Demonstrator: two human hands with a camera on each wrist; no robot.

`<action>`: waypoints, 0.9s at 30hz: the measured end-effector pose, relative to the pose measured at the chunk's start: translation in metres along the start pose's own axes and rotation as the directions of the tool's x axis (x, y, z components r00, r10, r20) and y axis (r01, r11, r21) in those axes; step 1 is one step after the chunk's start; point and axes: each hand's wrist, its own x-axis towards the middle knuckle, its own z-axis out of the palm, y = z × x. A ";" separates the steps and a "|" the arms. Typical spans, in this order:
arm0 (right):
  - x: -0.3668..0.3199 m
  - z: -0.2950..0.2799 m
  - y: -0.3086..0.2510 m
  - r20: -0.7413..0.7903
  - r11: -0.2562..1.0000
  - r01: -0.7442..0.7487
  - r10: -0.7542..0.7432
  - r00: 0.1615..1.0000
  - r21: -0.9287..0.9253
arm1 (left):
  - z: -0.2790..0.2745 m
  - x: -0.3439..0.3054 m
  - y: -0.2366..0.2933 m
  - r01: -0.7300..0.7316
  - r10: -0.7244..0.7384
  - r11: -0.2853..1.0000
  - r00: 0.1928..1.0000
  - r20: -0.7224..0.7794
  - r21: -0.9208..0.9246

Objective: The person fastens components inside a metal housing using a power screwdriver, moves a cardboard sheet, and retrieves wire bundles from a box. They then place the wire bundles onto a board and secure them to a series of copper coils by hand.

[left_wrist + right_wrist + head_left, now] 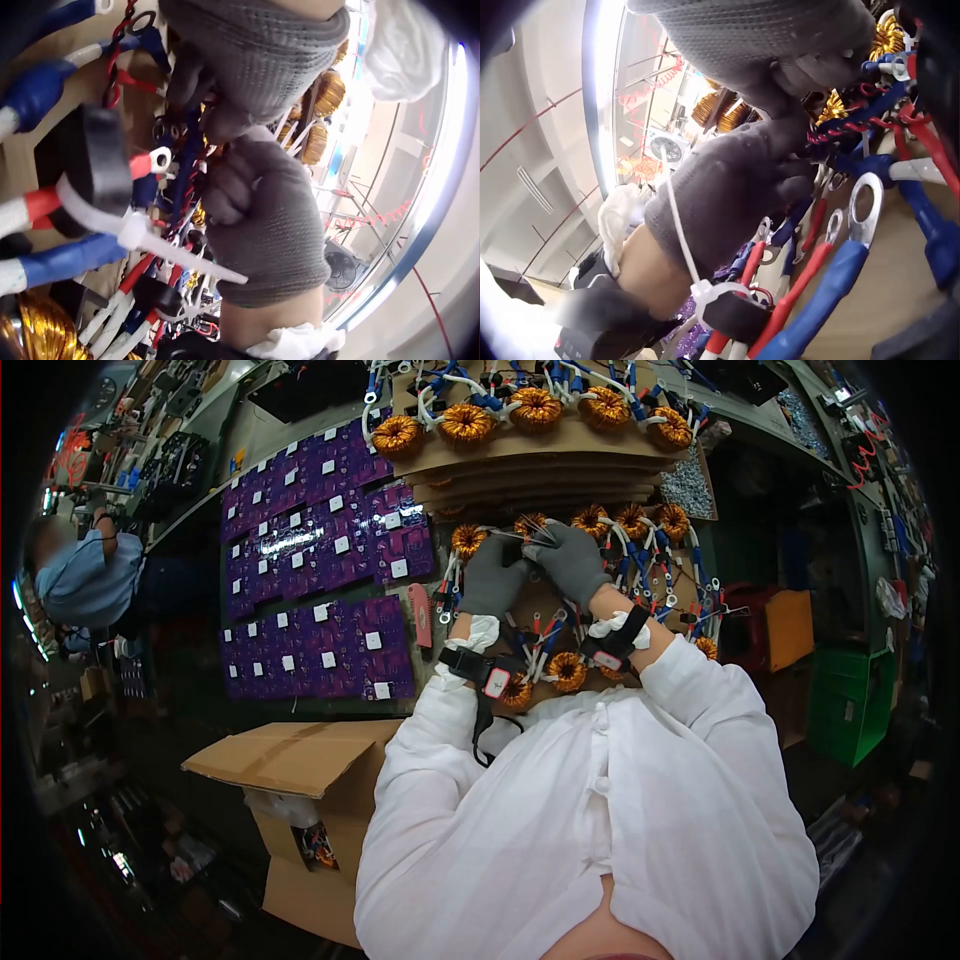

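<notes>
Both gloved hands meet over the row of coils nearest the stacked cardboard. My left hand [493,573] has its fingers curled at the leads of a copper-wound coil [530,523]. Beside it my right hand [570,563] pinches at a thin white cable tie, its fingertips right against the left ones. In the right wrist view, a dark twisted wire [855,127] runs to the fingertips; the grip itself is largely hidden by the gloves. Near the hands are red and blue leads with a metal ring terminal [866,210], and another cable tie [135,231] around a black ring [94,161].
Cardboard layers [540,470] carry another row of coils [465,425] beyond the hands. Purple circuit boards [310,540] cover the left side, with a red-pink tool [420,615] beside them. An open carton [290,760] stands lower left, a green crate [850,705] at right. Another person [90,575] is far left.
</notes>
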 end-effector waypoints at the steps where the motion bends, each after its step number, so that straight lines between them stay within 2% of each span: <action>1: 0.001 -0.001 0.005 0.001 1.000 -0.001 0.001 1.000 -0.001 | -0.004 0.000 -0.008 -0.096 0.096 0.995 0.995 0.031 -0.024; 2: 0.003 -0.002 0.010 0.039 0.995 -0.042 0.038 0.999 0.094 | -0.013 -0.001 0.006 -0.127 0.123 0.978 0.992 0.034 0.163; 3: 0.005 -0.001 0.015 0.079 0.979 -0.085 0.071 0.994 0.187 | -0.021 0.000 0.017 -0.126 0.122 0.979 0.992 0.033 0.163; 5: 0.005 0.001 0.017 0.072 0.973 -0.080 0.066 0.995 0.218 | -0.032 0.005 0.034 -0.051 -0.034 0.897 0.982 0.185 0.438; 6: 0.005 0.001 0.017 0.064 0.965 -0.076 0.062 0.996 0.249 | -0.037 0.011 0.040 -0.041 -0.106 0.877 0.956 0.275 0.478; 7: 0.003 0.000 0.011 0.062 0.966 -0.074 0.060 0.996 0.249 | -0.037 0.012 0.046 -0.043 -0.103 0.877 0.956 0.274 0.478; 9: -0.003 -0.001 -0.001 0.016 1.000 0.000 0.000 1.000 0.006 | -0.037 0.014 0.056 -0.056 -0.202 0.757 0.928 0.314 0.651; 10: -0.002 0.000 0.003 0.013 1.000 0.001 -0.001 1.000 0.006 | -0.035 0.013 0.050 -0.113 -0.124 0.755 0.943 0.310 0.646; 11: 0.000 0.004 0.009 -0.027 0.999 0.034 -0.033 0.999 0.022 | -0.034 0.011 0.045 -0.116 -0.122 0.755 0.942 0.312 0.646; 13: 0.002 0.005 0.014 -0.071 0.997 0.067 -0.064 0.995 0.037 | -0.039 0.007 0.041 0.005 -0.120 0.947 0.934 0.336 0.323; 14: 0.004 0.004 0.013 0.012 0.980 -0.020 0.018 1.000 0.196 | -0.041 0.003 0.042 0.000 -0.117 0.946 0.933 0.341 0.324; 15: 0.005 0.003 0.014 0.107 0.932 -0.119 0.088 0.990 0.342 | -0.044 -0.002 0.045 0.129 -0.170 0.983 0.909 0.380 0.130; 16: 0.007 0.002 0.015 0.103 0.932 -0.122 0.092 0.990 0.342 | -0.045 -0.004 0.047 0.264 -0.213 0.962 0.879 0.428 -0.065; 17: 0.009 0.001 0.016 0.091 0.956 -0.117 0.095 0.991 0.271 | -0.045 -0.004 0.045 0.266 -0.213 0.962 0.877 0.431 -0.064; 18: 0.010 0.002 0.017 0.082 0.974 -0.111 0.096 0.992 0.198 | -0.045 -0.005 0.043 0.271 -0.178 0.949 0.883 0.434 -0.163; 19: 0.008 0.000 0.013 0.085 0.974 -0.112 0.097 0.992 0.198 | -0.046 -0.006 0.040 0.274 -0.143 0.926 0.892 0.430 -0.261; 20: 0.006 -0.003 0.008 0.092 0.965 -0.124 0.105 0.990 0.230 | -0.044 -0.004 0.034 0.276 -0.147 0.925 0.892 0.427 -0.260; 22: 0.003 -0.007 -0.001 0.103 0.957 -0.128 0.105 0.989 0.262 | -0.036 0.011 0.013 0.509 -0.330 0.743 0.844 0.423 -0.435; 23: 0.001 -0.009 -0.005 0.133 0.931 -0.127 0.085 0.987 0.342 | -0.032 0.020 -0.006 0.505 -0.328 0.744 0.846 0.420 -0.437; 24: 0.000 -0.010 -0.006 0.162 0.899 -0.130 0.066 0.985 0.419 | -0.028 0.028 -0.030 0.427 -0.221 0.790 0.867 0.446 -0.440; 25: 0.002 -0.013 -0.003 0.162 0.900 -0.128 0.065 0.985 0.418 | -0.026 0.032 -0.041 0.344 -0.111 0.827 0.875 0.471 -0.445; 27: 0.006 -0.019 0.006 0.238 0.853 -0.302 0.217 0.947 0.426 | -0.038 0.012 0.007 0.295 -0.081 0.842 0.897 0.434 -0.452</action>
